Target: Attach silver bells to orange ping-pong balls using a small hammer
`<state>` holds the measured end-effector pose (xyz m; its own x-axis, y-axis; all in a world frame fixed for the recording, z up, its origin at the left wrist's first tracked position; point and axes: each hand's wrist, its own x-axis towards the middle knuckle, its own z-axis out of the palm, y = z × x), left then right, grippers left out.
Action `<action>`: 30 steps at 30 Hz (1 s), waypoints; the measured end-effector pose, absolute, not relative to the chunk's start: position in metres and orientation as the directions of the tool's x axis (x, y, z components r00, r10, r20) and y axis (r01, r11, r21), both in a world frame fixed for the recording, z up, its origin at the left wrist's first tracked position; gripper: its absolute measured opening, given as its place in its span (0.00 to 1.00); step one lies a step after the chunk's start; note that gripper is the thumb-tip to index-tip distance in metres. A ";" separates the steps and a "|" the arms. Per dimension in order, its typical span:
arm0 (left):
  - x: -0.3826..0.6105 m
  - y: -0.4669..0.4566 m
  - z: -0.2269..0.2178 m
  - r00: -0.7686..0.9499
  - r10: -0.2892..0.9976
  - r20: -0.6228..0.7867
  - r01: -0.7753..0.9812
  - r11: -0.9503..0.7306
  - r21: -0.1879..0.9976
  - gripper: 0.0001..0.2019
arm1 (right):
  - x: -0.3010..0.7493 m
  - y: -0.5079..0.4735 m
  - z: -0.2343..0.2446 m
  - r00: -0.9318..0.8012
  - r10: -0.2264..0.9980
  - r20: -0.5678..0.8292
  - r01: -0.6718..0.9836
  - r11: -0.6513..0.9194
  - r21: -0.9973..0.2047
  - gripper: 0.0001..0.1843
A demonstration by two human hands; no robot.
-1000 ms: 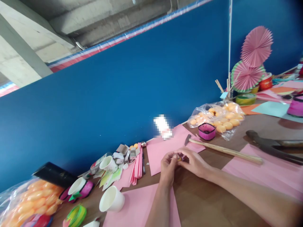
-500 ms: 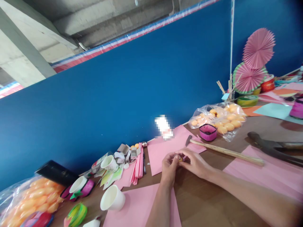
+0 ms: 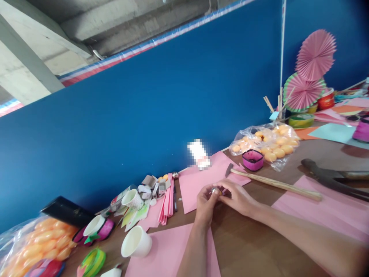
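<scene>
Close together over the brown tabletop, both hands have their fingertips around one small round silver-and-yellow piece; its exact kind is too small to make out. My left hand pinches it between thumb and fingers. From the other side, my right hand is curled with thumb and fingertips against it. Just beyond the fingers lies a pink paper sheet. A wooden-handled hammer rests to the right of my right hand. Another pink sheet lies partly under my left forearm.
A white cup sits at the left front. Bags of orange plastic eggs lie at the back right and far left. A pink box and a dark curved tool are on the right. Behind stands a blue wall.
The small piece has turned slightly in the fingers, so its silver side shows more clearly. Both hands stay nearly in place; the view has shifted a little.
</scene>
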<state>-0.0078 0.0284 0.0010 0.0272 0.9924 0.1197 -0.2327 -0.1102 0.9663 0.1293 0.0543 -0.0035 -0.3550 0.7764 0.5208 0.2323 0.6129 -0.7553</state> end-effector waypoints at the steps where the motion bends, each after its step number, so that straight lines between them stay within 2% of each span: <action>1: -0.008 0.029 0.000 0.023 0.993 0.118 -0.228 -0.110 0.967 0.15 | 0.129 0.054 -0.004 -0.352 0.776 0.523 0.230 0.613 -0.756 0.13; 12: -0.009 0.030 -0.004 0.000 0.993 0.115 -0.190 -0.113 0.975 0.16 | 0.128 0.055 -0.006 -0.338 0.769 0.542 0.245 0.628 -0.738 0.14; 21: -0.007 0.028 0.001 0.062 0.991 0.120 -0.222 -0.103 0.970 0.15 | 0.129 0.053 -0.003 -0.353 0.765 0.539 0.282 0.636 -0.718 0.13; 30: -0.006 0.025 0.008 0.135 0.978 0.160 -0.167 -0.136 0.977 0.15 | 0.129 0.053 -0.005 -0.341 0.763 0.549 0.282 0.640 -0.715 0.14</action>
